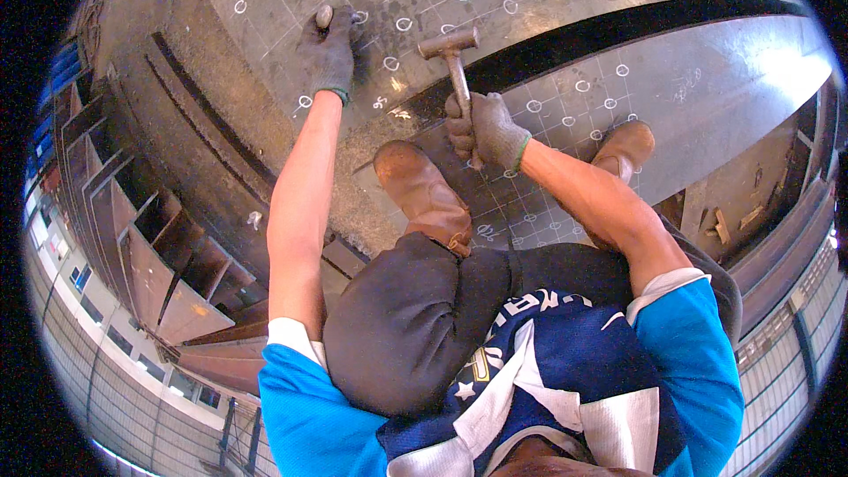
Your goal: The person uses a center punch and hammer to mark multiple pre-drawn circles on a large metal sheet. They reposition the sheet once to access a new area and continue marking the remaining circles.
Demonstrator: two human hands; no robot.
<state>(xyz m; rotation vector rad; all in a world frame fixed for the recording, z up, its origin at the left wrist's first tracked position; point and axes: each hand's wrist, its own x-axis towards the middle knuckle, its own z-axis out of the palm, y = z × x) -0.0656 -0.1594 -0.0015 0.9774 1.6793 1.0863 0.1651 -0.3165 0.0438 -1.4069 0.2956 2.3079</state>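
Note:
My left hand point(329, 57), in a dark grey work glove, is closed around a metal punch point(324, 16) over the far steel plate point(291, 0). Only the punch's rounded top end shows above my fist; its tip is hidden. My right hand point(496, 131), gloved the same way, grips a hammer point(457, 75) by its handle. The hammer's metal head is up and to the right of my left hand, apart from the punch. Thin grid lines and white chalk circles mark the plate, several of them around my left hand.
A second marked steel plate point(689, 88) lies nearer me, with a dark gap point(618, 31) between the two. My brown boots point(424, 190) are planted by and on the near plate. Long steel strips point(208, 110) lie on the dirty floor at left, beside upright steel sections point(177, 238).

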